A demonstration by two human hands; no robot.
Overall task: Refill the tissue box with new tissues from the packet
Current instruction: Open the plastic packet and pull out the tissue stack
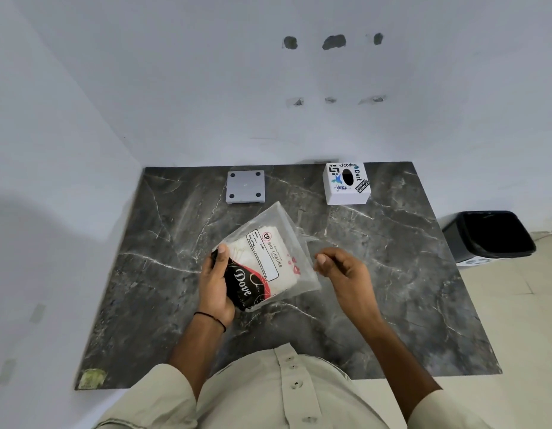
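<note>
A clear plastic tissue packet (268, 258) with white tissues and a black-and-red printed label is lifted over the middle of the dark marble table (144, 274). My left hand (216, 283) grips its near left end, thumb on top. My right hand (342, 270) pinches the packet's thin right edge between thumb and fingers. The white tissue box (346, 183), covered in stickers with a dark oval slot on top, stands at the table's far right. A grey square base plate (245, 186) with four dark feet lies at the far middle.
The table sits in a corner with pale walls behind and to the left. A black waste bin (491, 235) stands on the tiled floor beyond the table's right edge. A yellowish sticker (92, 378) marks the near left corner.
</note>
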